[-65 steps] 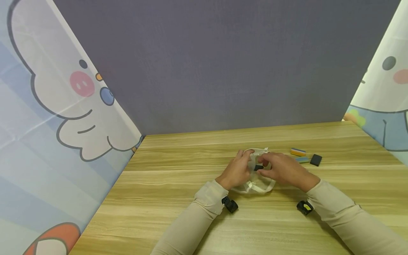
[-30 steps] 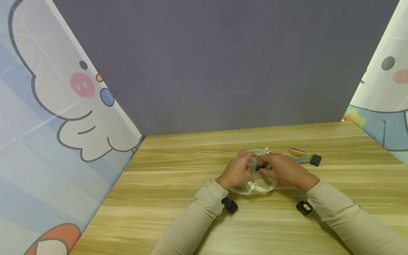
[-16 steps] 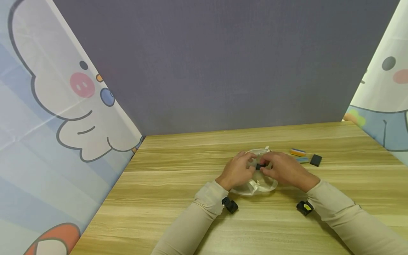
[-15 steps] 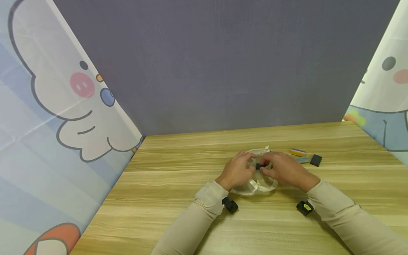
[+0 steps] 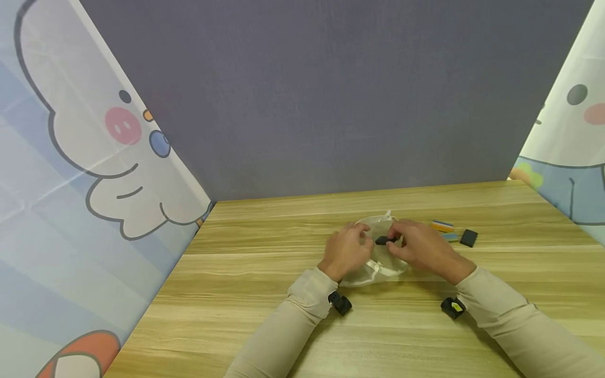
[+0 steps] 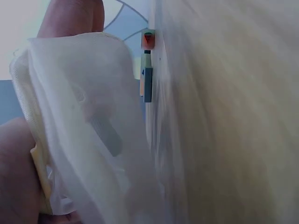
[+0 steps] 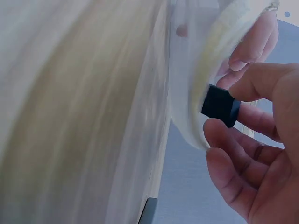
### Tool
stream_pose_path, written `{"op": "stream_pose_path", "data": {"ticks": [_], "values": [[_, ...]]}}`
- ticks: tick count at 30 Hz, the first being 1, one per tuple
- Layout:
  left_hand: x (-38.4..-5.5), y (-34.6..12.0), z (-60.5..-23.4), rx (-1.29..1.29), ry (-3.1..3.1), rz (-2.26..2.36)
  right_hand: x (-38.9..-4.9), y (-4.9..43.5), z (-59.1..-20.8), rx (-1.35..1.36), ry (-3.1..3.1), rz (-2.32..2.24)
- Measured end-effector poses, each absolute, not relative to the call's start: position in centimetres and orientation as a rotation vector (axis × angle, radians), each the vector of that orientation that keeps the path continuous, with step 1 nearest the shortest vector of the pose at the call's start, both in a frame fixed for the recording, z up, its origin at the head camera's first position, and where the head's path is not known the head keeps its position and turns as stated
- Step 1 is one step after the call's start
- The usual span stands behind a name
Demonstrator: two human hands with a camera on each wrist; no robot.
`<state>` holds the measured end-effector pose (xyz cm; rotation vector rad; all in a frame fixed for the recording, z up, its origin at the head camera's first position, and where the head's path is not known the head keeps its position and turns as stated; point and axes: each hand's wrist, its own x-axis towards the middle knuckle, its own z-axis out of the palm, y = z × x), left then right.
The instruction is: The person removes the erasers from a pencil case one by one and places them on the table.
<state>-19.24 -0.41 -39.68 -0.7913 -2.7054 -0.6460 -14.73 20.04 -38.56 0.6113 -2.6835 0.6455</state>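
Note:
A white translucent pouch with a pale drawstring rim stands on the wooden table, its mouth spread. My left hand holds the rim at its left side; in the left wrist view the pouch cloth runs between thumb and fingers, a dark shape showing dimly through it. Over the opening, my right hand pinches a small flat black block between thumb and fingertips. In the right wrist view this black block is at the rim, the other fingers curled loosely beside it.
Right of the pouch lie an orange, white and blue striped block, a light blue block partly behind the right hand, and another flat black block. A grey panel closes off the table's far edge.
My right fingers, spread around the black block at first, have come together on it and raised it slightly. The pouch rim and my left hand have shifted a little to the left.

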Motion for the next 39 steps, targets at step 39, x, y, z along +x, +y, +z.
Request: {"op": "stream_pose_path", "data": {"ticks": [39], "values": [[-20.01, -1.37, -39.76, -0.711, -2.71, -0.034, -14.73, 20.49, -38.32, 0.615, -2.555, 0.715]]}}
